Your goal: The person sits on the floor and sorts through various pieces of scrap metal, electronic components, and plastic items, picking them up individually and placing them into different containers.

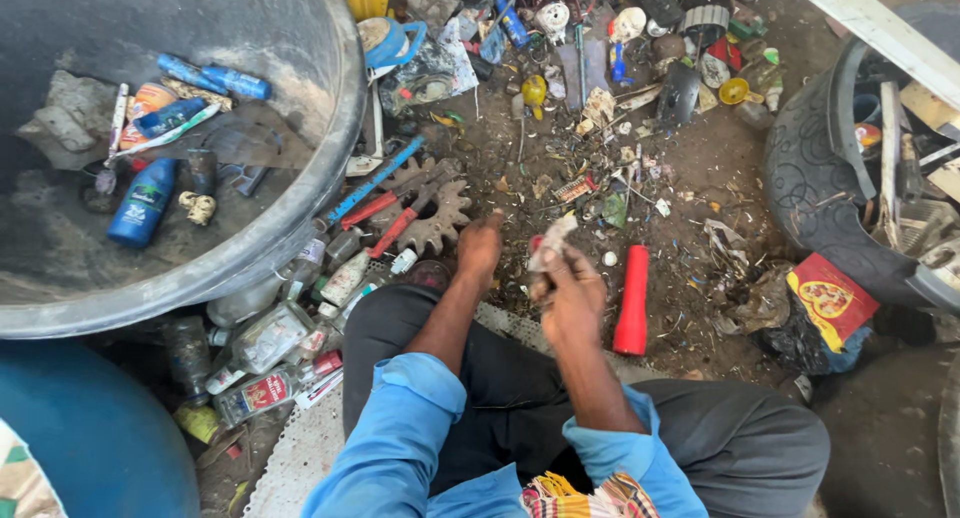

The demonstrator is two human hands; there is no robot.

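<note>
My right hand (570, 293) is closed on a small crumpled scrap of white and red wrapper (548, 243), held just above the dirt ground. My left hand (478, 246) reaches forward to the ground with its fingers down among the litter, beside a rusty toothed gear (440, 218); what it touches is hidden. A red plastic tube (632, 298) lies on the ground just right of my right hand. Both arms wear rolled-up blue sleeves.
A large grey tub (335, 168) at the left holds blue bottles and tubes. Glass bottles (270, 338) lie below its rim. A black tyre (810, 178) filled with scraps stands at the right. Small plastic junk covers the ground ahead. A blue drum (90, 428) is at the lower left.
</note>
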